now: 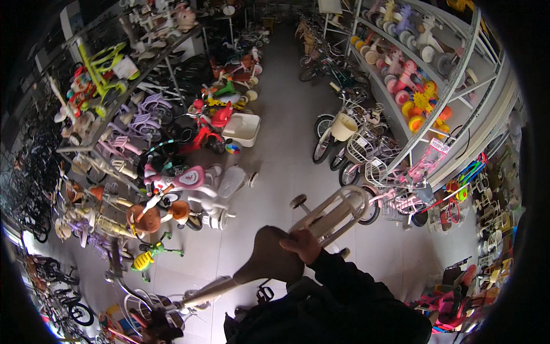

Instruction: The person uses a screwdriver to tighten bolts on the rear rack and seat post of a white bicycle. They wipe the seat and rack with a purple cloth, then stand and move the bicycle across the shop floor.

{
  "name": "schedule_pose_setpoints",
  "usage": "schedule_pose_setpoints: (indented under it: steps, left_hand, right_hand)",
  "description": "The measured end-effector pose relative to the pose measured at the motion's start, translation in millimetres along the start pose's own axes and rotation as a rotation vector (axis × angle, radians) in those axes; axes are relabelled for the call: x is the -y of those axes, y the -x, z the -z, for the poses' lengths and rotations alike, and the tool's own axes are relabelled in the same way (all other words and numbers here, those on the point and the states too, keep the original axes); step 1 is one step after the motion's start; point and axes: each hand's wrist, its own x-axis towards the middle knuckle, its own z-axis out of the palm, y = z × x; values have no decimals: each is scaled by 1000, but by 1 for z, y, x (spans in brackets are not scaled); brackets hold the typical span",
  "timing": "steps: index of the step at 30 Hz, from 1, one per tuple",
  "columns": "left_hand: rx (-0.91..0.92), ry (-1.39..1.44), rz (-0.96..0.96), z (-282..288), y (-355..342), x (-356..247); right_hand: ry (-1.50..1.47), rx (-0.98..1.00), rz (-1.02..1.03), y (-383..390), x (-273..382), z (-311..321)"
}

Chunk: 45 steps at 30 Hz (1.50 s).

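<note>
A child's bicycle with a cream frame (212, 291) stands in front of me, its front end to the left. My right hand (303, 245) is closed on the rear edge of its brown saddle (269, 255), thumb on top. Behind the saddle are a pale rear rack (338, 212) and a small training wheel (298, 200). A dark handlebar grip (116, 258) sticks up at the far side of the front end. At the near side of the handlebar, a dim brown shape may be my left hand, but I cannot make out its fingers.
Children's ride-on toys and small bikes crowd the left, with a green and yellow ride-on toy (150, 256) close to the front wheel. Parked bicycles (344, 135) line the right below a metal shelf (452, 86) of toys. A grey floor aisle (281, 137) runs between.
</note>
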Motion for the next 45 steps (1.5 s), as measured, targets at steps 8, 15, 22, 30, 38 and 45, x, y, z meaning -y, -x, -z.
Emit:
schedule_pose_setpoints:
  steps: [8, 15, 22, 30, 38, 45]
  left_hand:
    - [-22, -65, -104, -116, 3, -133]
    - [-33, -64, -109, -190, -84, -217]
    - [-74, -52, -98, -264, -140, -314]
    - [-167, -56, -62, -408, -180, -419]
    - [-203, -5, 11, -633, -237, -544]
    - [-80, -42, 29, -774, -324, -641]
  right_hand:
    - [-225, -75, 335, -110, 96, 149]
    - [-88, -78, 426, -264, 133, 227]
    - [-203, -33, 367, -423, 128, 277]
    - [-323, 290, 122, -616, 52, 308]
    - [-380, 397, 201, -793, 42, 401]
    - [-302, 372, 241, -911, 58, 485]
